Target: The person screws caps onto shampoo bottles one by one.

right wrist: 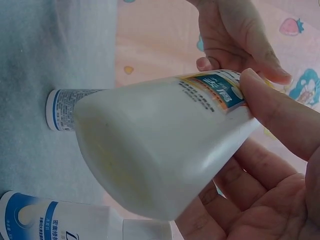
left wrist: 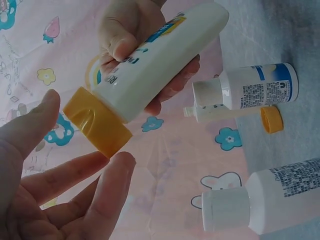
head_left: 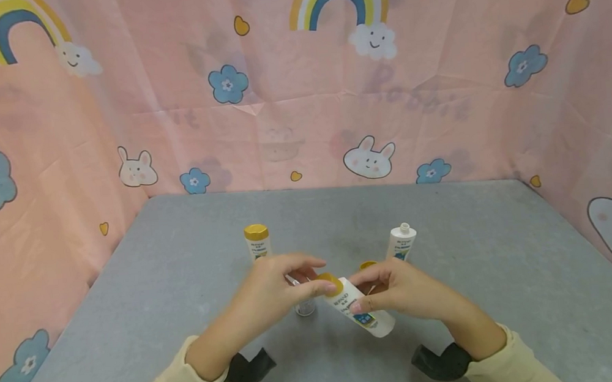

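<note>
white bottle [head_left: 373, 326] hangs slantwise above the counter in the middle of my head feed, its base toward the lower right. largest behind it i see the pink backdrop [head_left: 277, 120], printed with rainbows and rabbits, then the grey counter [head_left: 189, 239]. the person's right hand [head_left: 406, 289] has its grip clamped on the bottle's body, thumb on one side, fingers on the other. the left hand [head_left: 276, 286] has its grip apart, spread about the yellow cap [left wrist: 95, 122] at the bottle's end; i cannot tell whether a fingertip touches it. upright on the counter i make out a blue-based bottle [left wrist: 262, 89], a pale-capped bottle [left wrist: 280, 205], a yellow-capped bottle [head_left: 260, 246] and an uncapped bottle [head_left: 401, 244]. smallest is a loose cap [left wrist: 272, 119] near the uncapped one.
</note>
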Motion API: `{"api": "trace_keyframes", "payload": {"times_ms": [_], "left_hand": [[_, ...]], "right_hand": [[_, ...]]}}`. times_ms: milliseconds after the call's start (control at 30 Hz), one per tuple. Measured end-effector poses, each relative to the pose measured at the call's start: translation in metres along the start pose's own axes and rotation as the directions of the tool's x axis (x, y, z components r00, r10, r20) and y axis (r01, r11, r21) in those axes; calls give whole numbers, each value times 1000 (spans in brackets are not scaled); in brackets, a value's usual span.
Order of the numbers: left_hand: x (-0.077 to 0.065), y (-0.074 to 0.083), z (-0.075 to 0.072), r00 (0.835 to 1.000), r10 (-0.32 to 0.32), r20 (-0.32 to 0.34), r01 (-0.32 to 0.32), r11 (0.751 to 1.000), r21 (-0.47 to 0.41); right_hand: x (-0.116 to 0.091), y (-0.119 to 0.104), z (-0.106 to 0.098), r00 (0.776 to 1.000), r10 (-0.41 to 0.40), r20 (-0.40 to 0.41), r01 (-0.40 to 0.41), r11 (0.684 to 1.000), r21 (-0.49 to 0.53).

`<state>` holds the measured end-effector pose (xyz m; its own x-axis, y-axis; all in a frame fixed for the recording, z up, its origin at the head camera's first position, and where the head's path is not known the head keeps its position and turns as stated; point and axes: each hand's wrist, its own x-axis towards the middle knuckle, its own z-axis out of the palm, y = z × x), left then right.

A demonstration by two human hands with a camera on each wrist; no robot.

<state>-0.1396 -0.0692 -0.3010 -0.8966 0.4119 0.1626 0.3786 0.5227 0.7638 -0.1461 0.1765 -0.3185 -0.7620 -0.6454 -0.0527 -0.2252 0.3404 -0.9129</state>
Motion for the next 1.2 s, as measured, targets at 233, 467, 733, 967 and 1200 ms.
{"api": "trace_keyframes", "payload": {"times_ms": [233,467,733,967,1200], "left_hand": [[0,-1,2,1000,3,10,-3,1000,-13],[2,-5,1,997,62,52,-59,996,-64],[3,-3,-3,996,26,90,-13,989,-145],[4,-3,-3,995,32,99,-18,991,-132],[3,-4,-4,989,96,116,-81,989,-128]], "right_hand": [[0,-1,1,1000,-4,-2,4,1000,-8],[-1,1,0,1000,-6,-6,6,1000,5],[0,1,-1,999,-41,-13,41,999,0],[0,0,-1,1000,-29,-12,29,1000,11],[-1,1,-2,1000,-31,-1,31,999,22]]}}
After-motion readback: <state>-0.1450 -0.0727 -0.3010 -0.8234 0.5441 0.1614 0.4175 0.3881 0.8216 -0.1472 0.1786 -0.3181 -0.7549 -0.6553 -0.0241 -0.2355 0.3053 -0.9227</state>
